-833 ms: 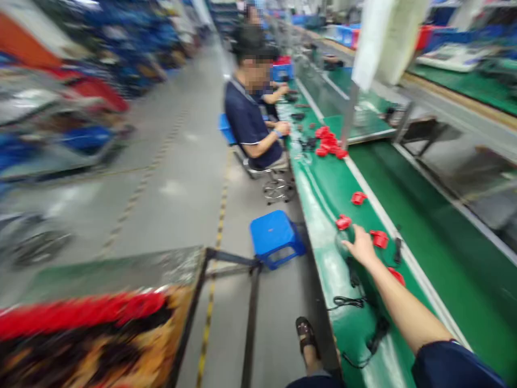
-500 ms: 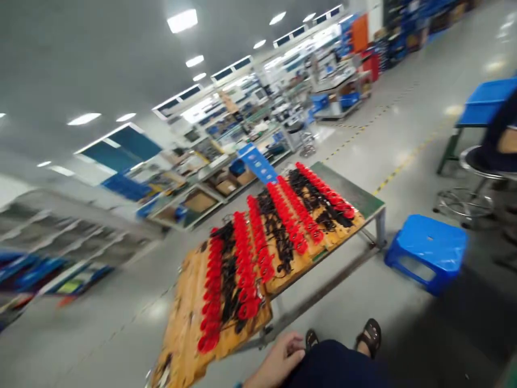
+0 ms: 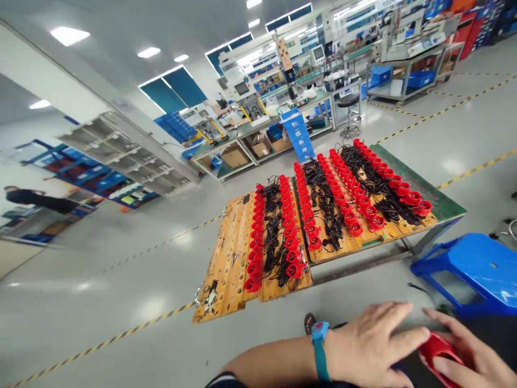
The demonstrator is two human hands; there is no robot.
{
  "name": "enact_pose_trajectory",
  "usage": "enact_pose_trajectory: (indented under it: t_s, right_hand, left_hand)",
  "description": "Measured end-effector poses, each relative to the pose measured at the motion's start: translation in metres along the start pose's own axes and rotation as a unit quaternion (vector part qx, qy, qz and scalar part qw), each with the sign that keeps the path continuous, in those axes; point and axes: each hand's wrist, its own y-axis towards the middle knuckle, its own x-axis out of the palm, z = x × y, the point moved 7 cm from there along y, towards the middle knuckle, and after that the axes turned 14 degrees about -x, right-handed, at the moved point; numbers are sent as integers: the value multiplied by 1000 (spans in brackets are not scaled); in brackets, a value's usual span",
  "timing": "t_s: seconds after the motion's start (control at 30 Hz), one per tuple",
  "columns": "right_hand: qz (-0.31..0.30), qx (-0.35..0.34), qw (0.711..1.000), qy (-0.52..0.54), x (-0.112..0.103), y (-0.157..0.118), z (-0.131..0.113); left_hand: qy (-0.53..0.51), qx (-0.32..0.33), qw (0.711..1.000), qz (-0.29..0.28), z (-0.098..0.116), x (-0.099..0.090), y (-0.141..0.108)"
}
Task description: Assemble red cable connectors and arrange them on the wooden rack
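Low in the view, both hands are seen close together. A red plastic part (image 3: 438, 350) is clasped in the right hand (image 3: 470, 355), fingers curled about it; its far end is hidden. The left hand (image 3: 369, 347) is laid flat just beside it, fingers spread and extended, fingertips at or near the red part; actual contact cannot be told. A blue wristband (image 3: 319, 350) is worn on the left wrist. Beyond, wooden boards (image 3: 230, 269) carrying rows of red parts (image 3: 288, 226) and black cables (image 3: 327, 207) are set on a table (image 3: 440, 196). A blue stool (image 3: 480, 269) stands at right.
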Motion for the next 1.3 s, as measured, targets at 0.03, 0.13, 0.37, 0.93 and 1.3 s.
enact_pose_trajectory:
  t_s: [0.03,0.13,0.37,0.93,1.3]
  right_hand:
    - [-36,-1,999,29,27,8,-12]
    - [-130,3,988,78,118,35,-51]
    - [-322,-10,935,149,293,58,-142]
    - [-530,-87,834,-125,491,86,-140]
    - [-490,-107,830,-244,496,97,-117]
  left_hand:
    - [19,20,1000,8,0,-8,-12]
    - [24,-15,999,38,-23,-32,-60]
    - [-130,-166,960,184,-103,-88,-225]
    - [-337,-475,713,390,-230,-93,-506]
    - [-345,-514,690,375,-304,-55,-544]
